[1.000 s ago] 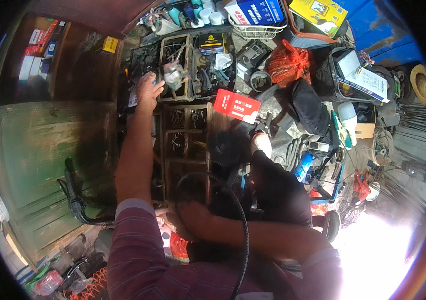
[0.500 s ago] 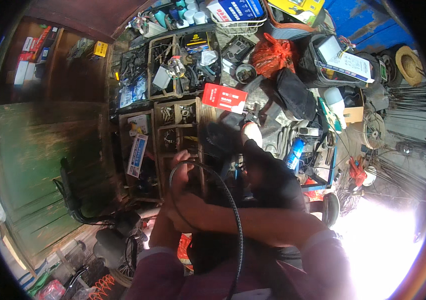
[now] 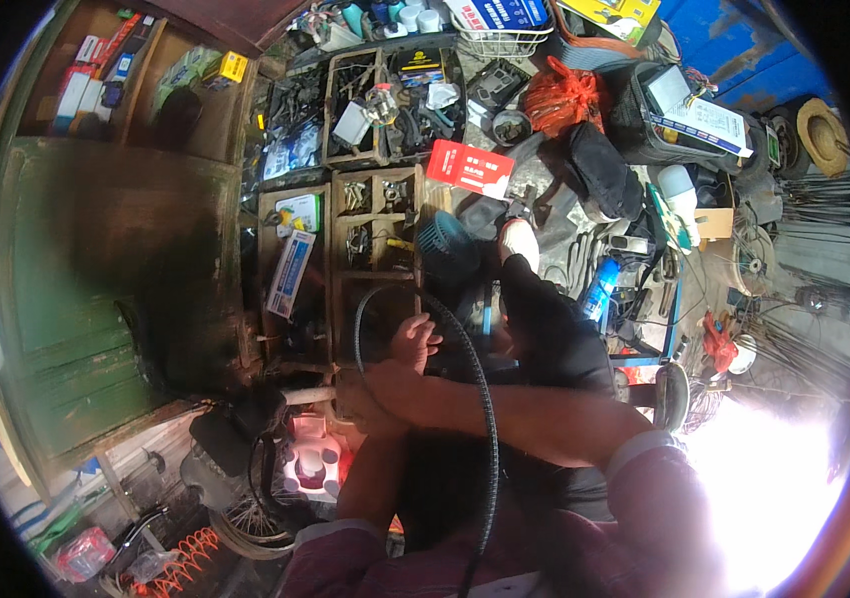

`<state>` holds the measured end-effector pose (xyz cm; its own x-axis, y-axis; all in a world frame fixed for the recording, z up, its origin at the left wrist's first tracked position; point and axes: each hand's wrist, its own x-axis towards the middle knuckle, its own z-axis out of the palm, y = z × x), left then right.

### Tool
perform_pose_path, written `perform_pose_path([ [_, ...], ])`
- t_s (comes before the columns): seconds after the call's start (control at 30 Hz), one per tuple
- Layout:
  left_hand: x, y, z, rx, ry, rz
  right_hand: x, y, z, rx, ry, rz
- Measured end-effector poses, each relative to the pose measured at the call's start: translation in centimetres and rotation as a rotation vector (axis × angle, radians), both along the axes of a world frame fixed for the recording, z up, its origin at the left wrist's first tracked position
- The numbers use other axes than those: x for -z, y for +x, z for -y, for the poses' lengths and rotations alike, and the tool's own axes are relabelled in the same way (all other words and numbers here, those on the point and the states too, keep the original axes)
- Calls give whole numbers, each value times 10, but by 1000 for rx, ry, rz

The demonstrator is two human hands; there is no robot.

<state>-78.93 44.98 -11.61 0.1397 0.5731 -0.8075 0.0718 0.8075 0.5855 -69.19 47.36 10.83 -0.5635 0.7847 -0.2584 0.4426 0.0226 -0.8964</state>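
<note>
A black cable with light flecks rises from the lower edge, arches over both hands and comes down at my right hand. My right forearm crosses from the right, over my left arm. At the left wrist, my right hand is closed where the cable's end disappears; the fingertips are hidden. A pale stick reaches out beside it, and I cannot tell whether it is held. Inside the cable's loop my left hand points up, its fingers loosely bent and apart, nothing visible in them.
Ahead stand wooden divided trays of small parts, a red box and a blue-grey basket. A worn green cabinet borders the left. A blue spray can stands right, near my dark-trousered leg. A wheel lies lower left.
The whole view has shifted, so the surroundings sit further right. My left hand has come lower and right within the cable's loop, its fingers bending. The pale stick now shows beside my right hand.
</note>
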Motion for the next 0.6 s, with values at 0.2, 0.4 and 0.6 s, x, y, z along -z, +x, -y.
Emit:
perform_pose_path([
  [0.2,-43,14,23,675,-94,208,38,-33,21,-4,233,-59],
  [0.4,-28,-39,99,693,-20,202,39,-52,39,-150,220,27],
  [0.6,1,-78,160,657,169,68,26,-64,59,-220,235,29],
])
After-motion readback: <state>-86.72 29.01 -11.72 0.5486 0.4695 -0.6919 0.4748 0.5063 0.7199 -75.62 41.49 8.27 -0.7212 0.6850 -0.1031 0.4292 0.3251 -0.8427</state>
